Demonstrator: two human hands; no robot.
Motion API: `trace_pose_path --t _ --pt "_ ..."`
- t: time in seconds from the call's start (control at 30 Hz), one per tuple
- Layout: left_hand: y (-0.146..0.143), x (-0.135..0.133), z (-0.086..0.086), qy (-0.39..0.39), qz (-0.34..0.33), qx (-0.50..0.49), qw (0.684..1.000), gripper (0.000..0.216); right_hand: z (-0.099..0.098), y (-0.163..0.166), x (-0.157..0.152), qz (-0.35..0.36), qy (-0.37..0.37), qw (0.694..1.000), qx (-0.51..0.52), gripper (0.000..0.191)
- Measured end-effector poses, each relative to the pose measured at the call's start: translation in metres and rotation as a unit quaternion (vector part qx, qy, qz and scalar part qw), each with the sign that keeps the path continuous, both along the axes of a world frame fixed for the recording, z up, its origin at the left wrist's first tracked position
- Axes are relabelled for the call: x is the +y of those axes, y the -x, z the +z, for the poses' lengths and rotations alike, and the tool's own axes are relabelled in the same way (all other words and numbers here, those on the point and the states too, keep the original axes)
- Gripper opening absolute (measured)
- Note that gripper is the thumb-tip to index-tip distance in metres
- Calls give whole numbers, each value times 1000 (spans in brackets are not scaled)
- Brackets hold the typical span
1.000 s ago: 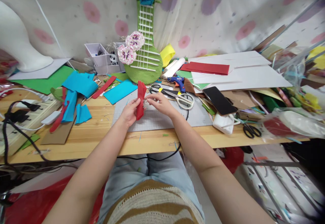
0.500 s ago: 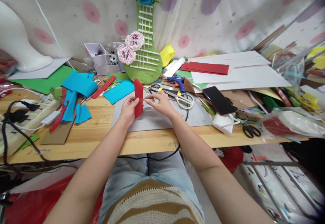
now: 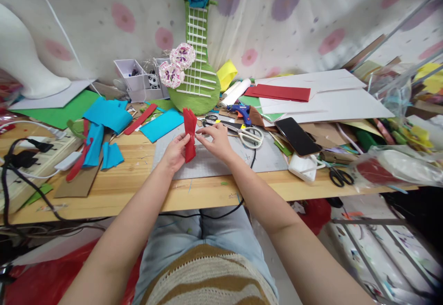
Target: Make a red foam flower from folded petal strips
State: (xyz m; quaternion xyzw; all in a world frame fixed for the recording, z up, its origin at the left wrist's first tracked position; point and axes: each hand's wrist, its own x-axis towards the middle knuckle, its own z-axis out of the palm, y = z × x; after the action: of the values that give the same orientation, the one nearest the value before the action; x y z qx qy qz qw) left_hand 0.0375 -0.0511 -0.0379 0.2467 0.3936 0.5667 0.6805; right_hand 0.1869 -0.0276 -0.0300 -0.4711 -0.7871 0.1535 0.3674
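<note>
Upright over the grey cutting mat (image 3: 221, 164) is a strip of folded red crepe paper (image 3: 190, 122), narrowed at its middle and flaring into pleats at the top. My left hand (image 3: 176, 152) pinches it at the waist from the left side. From the right, my right hand (image 3: 216, 141) has its thumb and fingertips closed together against the paper's edge at the same waist. Whatever is between those fingertips is too small to tell. Just beyond the right hand lie white-handled scissors (image 3: 251, 138) and a blue glue gun (image 3: 241, 110).
A green guitar-shaped piece (image 3: 204, 92) stands at the back, before a patterned curtain. Blue paper (image 3: 162, 125) and a power strip (image 3: 41, 169) lie to the left. On the right are a phone (image 3: 298, 137), black-handled scissors (image 3: 341, 176), red strips (image 3: 278, 92) and white boards (image 3: 349, 103).
The red paper has gone from a flat folded strip to one squeezed at the middle, its top fanned out. My right fingers have come in against it.
</note>
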Motion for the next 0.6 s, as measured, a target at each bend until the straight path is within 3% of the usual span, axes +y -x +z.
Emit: trace_pose_path --t 0.37,0.6 --pt "-1 2 -3 -13 18 9 1000 25 -2 9 -6 -41 -47 998 -21 25" --pt "-7 3 -4 -46 60 0 997 28 -3 18 -11 -63 -39 997 -34 25"
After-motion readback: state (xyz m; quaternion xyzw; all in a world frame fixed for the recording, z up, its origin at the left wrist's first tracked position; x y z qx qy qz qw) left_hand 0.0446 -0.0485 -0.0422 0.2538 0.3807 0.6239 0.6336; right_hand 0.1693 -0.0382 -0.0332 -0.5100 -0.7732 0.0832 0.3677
